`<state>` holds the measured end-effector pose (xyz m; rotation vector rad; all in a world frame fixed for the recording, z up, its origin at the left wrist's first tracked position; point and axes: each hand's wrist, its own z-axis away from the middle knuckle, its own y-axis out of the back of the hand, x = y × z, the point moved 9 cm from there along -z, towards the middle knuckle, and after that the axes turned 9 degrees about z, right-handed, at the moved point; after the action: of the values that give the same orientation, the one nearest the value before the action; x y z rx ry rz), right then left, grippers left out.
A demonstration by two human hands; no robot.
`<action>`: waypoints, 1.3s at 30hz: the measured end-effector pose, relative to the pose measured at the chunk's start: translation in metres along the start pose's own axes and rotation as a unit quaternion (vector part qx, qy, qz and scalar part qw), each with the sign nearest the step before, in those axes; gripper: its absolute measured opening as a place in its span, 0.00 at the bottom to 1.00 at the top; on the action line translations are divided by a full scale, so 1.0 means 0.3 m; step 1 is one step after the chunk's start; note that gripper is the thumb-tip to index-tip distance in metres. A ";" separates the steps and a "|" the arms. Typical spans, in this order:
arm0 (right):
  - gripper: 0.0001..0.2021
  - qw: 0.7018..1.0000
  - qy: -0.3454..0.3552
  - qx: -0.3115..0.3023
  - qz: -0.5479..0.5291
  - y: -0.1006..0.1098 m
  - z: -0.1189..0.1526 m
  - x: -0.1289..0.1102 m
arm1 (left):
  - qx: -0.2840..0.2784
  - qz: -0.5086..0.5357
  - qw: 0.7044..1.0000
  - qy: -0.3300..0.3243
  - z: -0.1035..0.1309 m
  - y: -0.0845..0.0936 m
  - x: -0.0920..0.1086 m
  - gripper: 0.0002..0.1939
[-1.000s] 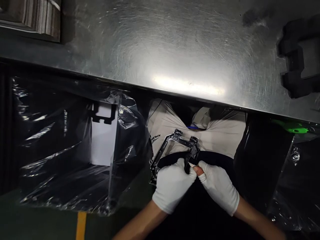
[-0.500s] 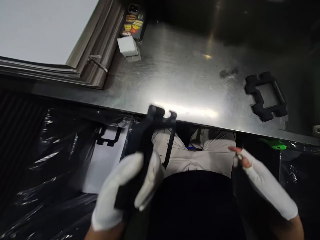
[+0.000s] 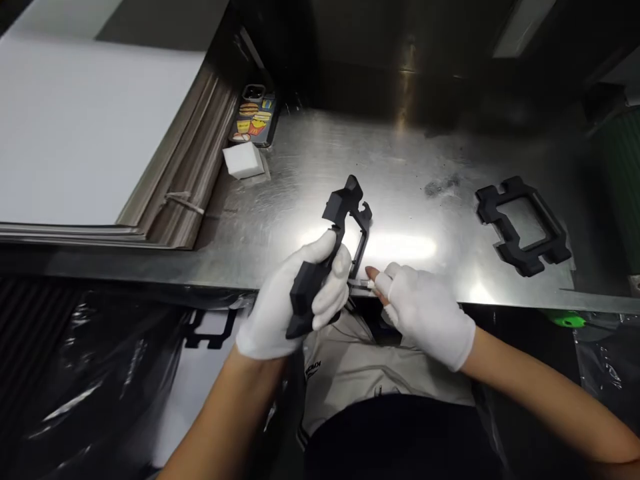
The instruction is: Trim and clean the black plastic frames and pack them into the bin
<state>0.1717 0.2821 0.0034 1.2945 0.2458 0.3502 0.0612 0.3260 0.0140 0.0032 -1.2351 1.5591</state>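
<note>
My left hand (image 3: 300, 293), in a white glove, grips a black plastic frame (image 3: 345, 207) that is tilted up on its edge over the front of the metal table. My right hand (image 3: 425, 307), gloved with bare fingertips showing, is closed on a thin metal blade-like tool (image 3: 359, 285). Its tip meets the lower right side of the held frame; whether it touches cannot be told. A second black plastic frame (image 3: 520, 257) lies flat on the table to the right.
A tall stack of white-topped sheets (image 3: 90, 133) stands on the left of the metal table (image 3: 310, 153). Beside it are a phone in a printed case (image 3: 255, 120) and a white block (image 3: 243, 161). Below the edge, another black frame (image 3: 215, 340) lies on white sheeting among black plastic.
My left hand has raised the black frame up to the table edge. The right hand has come in from the right, bringing the thin tool against or close to the frame. The view has shifted.
</note>
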 end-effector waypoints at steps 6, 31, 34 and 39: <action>0.25 0.999 -0.041 0.022 0.022 0.000 0.005 0.051 | 0.027 -0.024 0.999 0.041 0.007 0.012 -0.023 0.26; 0.32 0.806 -0.091 0.102 -0.575 0.019 0.021 0.028 | -0.045 0.210 0.955 -0.204 0.139 0.141 -0.059 0.31; 0.40 0.642 -0.004 -0.025 -0.766 -0.051 0.025 -0.183 | 0.045 0.174 0.958 -0.225 0.216 0.194 -0.107 0.33; 0.27 0.816 -0.032 -0.085 -0.571 -0.069 0.001 -0.239 | 0.204 0.190 0.943 -0.180 0.455 0.344 -0.225 0.34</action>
<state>0.1082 0.2492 -0.0178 0.7828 0.8546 -0.6940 -0.0626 0.1983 -0.0324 0.3501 -1.2128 2.2073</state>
